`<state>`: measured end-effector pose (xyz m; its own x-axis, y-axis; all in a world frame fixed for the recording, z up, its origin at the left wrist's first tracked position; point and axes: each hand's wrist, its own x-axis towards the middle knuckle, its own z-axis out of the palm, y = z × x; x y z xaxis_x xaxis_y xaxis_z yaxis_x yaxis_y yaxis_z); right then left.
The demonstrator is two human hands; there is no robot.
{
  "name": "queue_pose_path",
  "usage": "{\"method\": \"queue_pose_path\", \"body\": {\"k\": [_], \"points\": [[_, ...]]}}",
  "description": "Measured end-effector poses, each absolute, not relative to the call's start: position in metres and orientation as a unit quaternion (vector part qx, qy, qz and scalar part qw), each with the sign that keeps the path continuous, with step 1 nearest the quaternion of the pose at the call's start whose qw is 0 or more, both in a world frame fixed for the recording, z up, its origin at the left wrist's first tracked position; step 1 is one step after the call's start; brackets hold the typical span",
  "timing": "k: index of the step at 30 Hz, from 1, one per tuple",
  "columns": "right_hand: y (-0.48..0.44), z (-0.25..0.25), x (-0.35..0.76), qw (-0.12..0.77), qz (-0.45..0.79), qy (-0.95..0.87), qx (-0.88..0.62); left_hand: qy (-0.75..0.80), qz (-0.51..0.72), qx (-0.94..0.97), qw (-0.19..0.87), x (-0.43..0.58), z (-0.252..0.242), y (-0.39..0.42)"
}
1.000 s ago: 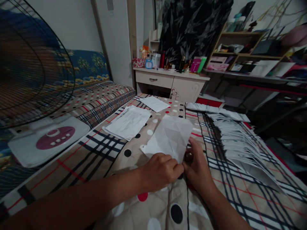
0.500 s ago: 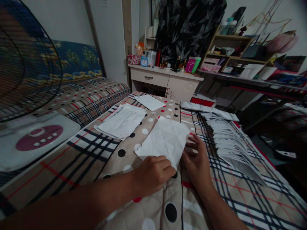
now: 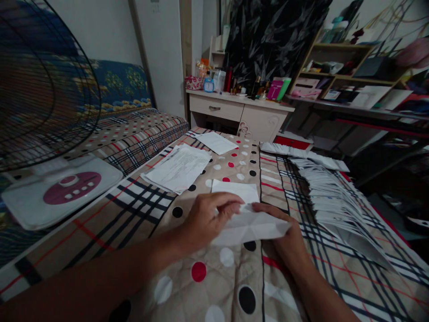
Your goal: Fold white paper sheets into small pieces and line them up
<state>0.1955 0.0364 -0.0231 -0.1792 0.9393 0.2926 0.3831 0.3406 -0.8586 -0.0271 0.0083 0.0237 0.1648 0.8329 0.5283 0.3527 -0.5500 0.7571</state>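
My left hand (image 3: 209, 217) pinches the far edge of a creased white sheet of paper (image 3: 253, 228) between thumb and fingers. On the sheet's right side, my right hand (image 3: 284, 228) grips it, with the index finger along the top edge and the other fingers partly hidden beneath. The sheet is lifted and tilted above the bedspread. Just beyond it lies another white piece of paper (image 3: 236, 190), partly covered by my left hand. A stack of printed sheets (image 3: 181, 167) rests to the left, and a single white sheet (image 3: 217, 143) lies farther back.
Rows of folded white papers (image 3: 335, 210) lie along the right side of the bed. At the left stands a fan (image 3: 50, 89) with its white base (image 3: 110, 172). A white cabinet (image 3: 214, 107) and a cluttered desk shelf (image 3: 348, 78) are beyond the bed.
The creased sheet, flat on the bed before, is now raised and tilted toward me in both hands. Another piece of paper now shows behind it. The view has shifted slightly left.
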Motion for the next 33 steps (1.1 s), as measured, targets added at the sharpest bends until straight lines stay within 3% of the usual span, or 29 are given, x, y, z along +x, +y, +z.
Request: {"method": "queue_pose_path", "body": {"k": [4, 11, 16, 21, 26, 33], "points": [[0.039, -0.024, 0.198, 0.471, 0.391, -0.595, -0.521, 0.467, 0.507, 0.654, 0.312, -0.048, 0.019, 0.037], [0.034, -0.012, 0.192, 0.438, 0.396, -0.617, -0.521, 0.338, 0.218, 0.877, 0.264, -0.068, 0.008, 0.044], [0.034, -0.009, 0.196, 0.457, 0.413, -0.625, -0.479, 0.241, 0.129, 0.919, 0.285, -0.082, 0.017, 0.044], [0.036, -0.017, 0.198, 0.468, 0.443, -0.579, -0.501, 0.352, 0.233, 0.834, 0.356, -0.074, 0.003, 0.048], [0.043, -0.023, 0.196, 0.497, 0.396, -0.580, -0.509, 0.502, 0.312, 0.681, 0.432, -0.064, -0.016, 0.053], [0.059, -0.031, 0.194, 0.466, 0.308, -0.604, -0.568, 0.609, 0.324, 0.700, 0.184, -0.053, -0.011, 0.045]]}}
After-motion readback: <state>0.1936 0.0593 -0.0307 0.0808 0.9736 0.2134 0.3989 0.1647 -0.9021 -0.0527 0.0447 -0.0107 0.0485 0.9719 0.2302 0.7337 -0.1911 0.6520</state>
